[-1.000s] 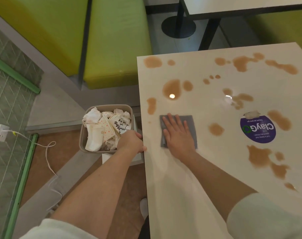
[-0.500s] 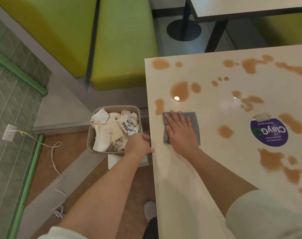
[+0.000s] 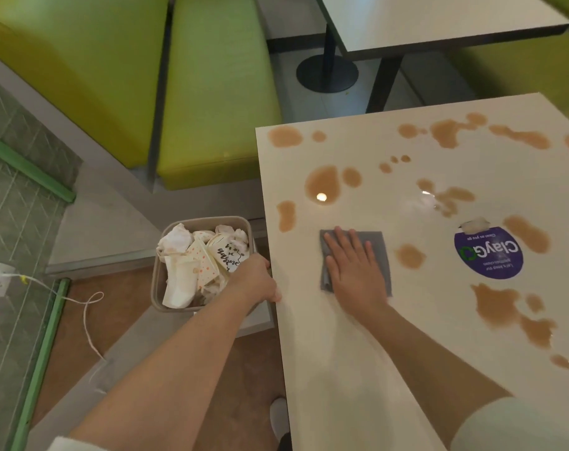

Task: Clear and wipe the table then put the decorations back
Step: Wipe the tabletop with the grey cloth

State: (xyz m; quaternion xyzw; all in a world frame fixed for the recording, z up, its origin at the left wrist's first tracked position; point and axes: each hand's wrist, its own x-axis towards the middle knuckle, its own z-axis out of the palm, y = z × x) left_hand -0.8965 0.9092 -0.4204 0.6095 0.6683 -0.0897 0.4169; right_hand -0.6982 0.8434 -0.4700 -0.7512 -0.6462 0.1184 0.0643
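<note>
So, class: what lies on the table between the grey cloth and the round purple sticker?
In the head view, one brown spill patch lies between the grey cloth and the purple sticker; the rest is bare table.

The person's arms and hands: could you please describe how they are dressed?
Both hands, left and right, are bare, with no gloves, rings or watch in view. The forearms are uncovered. Pale, off-white sleeves show only at the bottom edge, at the left sleeve and the right sleeve.

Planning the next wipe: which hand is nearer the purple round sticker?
Right. The right hand lies flat on the grey cloth, left of the sticker. The left hand is farther, at the table's left edge.
</note>
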